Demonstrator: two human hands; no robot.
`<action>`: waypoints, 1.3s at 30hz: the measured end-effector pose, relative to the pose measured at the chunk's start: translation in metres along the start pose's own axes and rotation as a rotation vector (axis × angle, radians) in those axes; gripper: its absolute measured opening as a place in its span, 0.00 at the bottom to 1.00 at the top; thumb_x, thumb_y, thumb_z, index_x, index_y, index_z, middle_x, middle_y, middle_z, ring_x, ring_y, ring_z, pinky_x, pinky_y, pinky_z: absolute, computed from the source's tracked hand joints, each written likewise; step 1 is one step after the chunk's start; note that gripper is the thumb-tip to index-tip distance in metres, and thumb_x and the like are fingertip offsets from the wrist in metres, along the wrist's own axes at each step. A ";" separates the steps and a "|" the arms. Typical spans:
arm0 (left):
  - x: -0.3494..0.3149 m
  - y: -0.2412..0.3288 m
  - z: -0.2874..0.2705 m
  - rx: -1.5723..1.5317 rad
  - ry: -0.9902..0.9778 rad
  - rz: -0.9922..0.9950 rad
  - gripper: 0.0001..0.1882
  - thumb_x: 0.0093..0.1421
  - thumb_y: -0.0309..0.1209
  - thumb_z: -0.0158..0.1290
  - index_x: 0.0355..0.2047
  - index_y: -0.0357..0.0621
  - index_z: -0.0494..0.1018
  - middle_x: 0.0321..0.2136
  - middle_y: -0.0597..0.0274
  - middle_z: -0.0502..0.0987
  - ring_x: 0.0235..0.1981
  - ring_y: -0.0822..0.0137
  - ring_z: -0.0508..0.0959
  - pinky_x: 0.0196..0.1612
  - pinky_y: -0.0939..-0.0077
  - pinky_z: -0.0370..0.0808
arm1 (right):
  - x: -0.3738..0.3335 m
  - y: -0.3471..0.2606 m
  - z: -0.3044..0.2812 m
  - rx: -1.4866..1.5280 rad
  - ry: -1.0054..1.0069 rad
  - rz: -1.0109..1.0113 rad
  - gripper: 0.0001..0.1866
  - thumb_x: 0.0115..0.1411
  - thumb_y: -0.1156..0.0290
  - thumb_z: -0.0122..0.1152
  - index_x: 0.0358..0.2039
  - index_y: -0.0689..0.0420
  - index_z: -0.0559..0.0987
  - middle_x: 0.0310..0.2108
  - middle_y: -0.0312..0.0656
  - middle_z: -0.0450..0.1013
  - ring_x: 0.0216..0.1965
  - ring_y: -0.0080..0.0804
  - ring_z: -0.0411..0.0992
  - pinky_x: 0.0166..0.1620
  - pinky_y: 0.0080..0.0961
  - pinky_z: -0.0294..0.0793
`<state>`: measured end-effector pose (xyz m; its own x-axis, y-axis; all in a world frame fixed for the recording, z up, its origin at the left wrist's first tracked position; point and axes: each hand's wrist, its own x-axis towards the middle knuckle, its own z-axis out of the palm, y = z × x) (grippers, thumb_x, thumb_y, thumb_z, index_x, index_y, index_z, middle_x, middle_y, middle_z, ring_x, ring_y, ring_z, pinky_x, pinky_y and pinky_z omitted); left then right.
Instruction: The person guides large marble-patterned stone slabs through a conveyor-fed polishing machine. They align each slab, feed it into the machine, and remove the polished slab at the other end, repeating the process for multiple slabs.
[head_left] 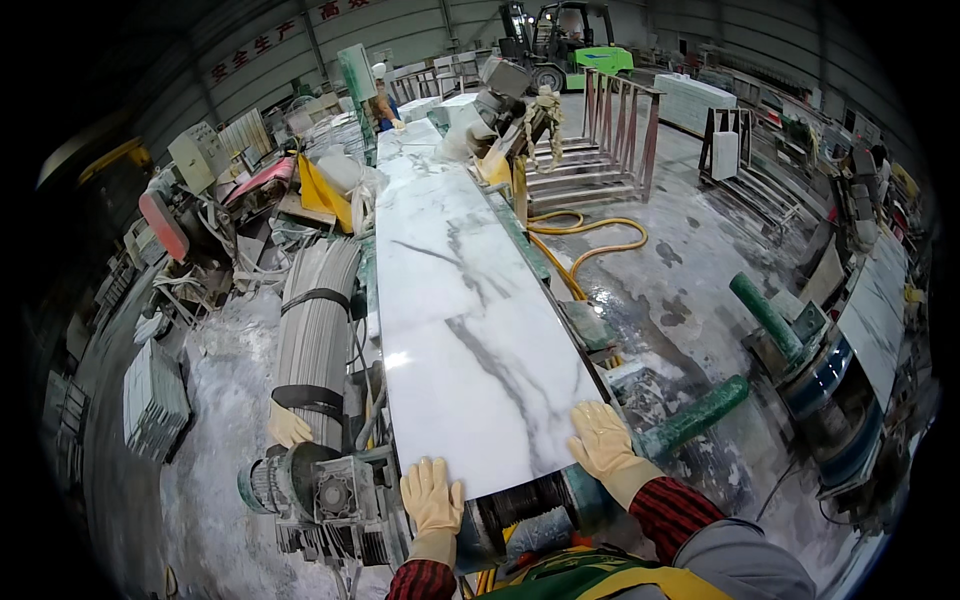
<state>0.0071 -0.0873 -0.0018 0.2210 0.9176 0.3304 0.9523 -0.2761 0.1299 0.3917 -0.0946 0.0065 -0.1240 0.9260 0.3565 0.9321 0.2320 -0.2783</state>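
Long white polished slab with grey veining (470, 320) lies face up along a narrow green-framed conveyor (517, 240), its near end at the dark ribbed roller (522, 504) of the conveyor's near edge.

Left hand (432, 500), in a cream rubber glove: laid flat over the slab's near-left corner, fingers straight, thumb set apart. Right hand (602, 442), gloved alike: flat on the near-right corner, fingers slightly spread. Neither appears to grasp anything; palm contact and any hold on the underside cannot be seen.

Risks, as judged:
1. Slip. The surface looks smooth and glossy; with flat palms only, a wet patch could let the slab skid or turn askew.
2. Pinch. Both hands lie close to the roller; if it turned, glove fingers could be drawn in between slab and roller. Whether it is running cannot be told.
3. Snag. The grey gear motor (335, 490) sits just beside the conveyor's near-left corner; a loose cuff could catch on it.
4. Tipping or cracking. Too much slab past the near edge, or hard pressure on one corner, could tilt it or break it, perhaps along a vein.
5. Trip. The yellow hose (612, 240) loops on the floor beyond the conveyor's right edge.
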 end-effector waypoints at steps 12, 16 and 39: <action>-0.011 -0.005 0.008 0.048 0.114 0.075 0.30 0.69 0.47 0.56 0.65 0.44 0.76 0.64 0.41 0.77 0.65 0.37 0.72 0.71 0.37 0.63 | -0.011 0.002 0.006 -0.026 0.113 -0.066 0.31 0.68 0.56 0.63 0.64 0.63 0.77 0.65 0.58 0.75 0.68 0.62 0.70 0.74 0.59 0.63; -0.010 0.004 -0.007 -0.016 0.053 0.037 0.30 0.70 0.45 0.56 0.67 0.44 0.75 0.67 0.39 0.75 0.67 0.35 0.71 0.73 0.37 0.61 | -0.012 -0.001 0.000 -0.013 0.129 -0.079 0.30 0.68 0.56 0.63 0.64 0.62 0.77 0.65 0.58 0.75 0.68 0.62 0.70 0.74 0.59 0.63; -0.025 0.007 -0.008 -0.020 0.110 0.058 0.30 0.67 0.43 0.58 0.65 0.43 0.75 0.63 0.41 0.76 0.65 0.36 0.72 0.71 0.38 0.64 | -0.022 -0.008 -0.010 -0.019 0.165 -0.113 0.27 0.66 0.61 0.64 0.61 0.64 0.79 0.62 0.60 0.76 0.62 0.62 0.73 0.69 0.57 0.69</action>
<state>0.0063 -0.1139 -0.0014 0.2497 0.8634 0.4385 0.9341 -0.3340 0.1258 0.3906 -0.1201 0.0099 -0.1724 0.8328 0.5260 0.9217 0.3247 -0.2120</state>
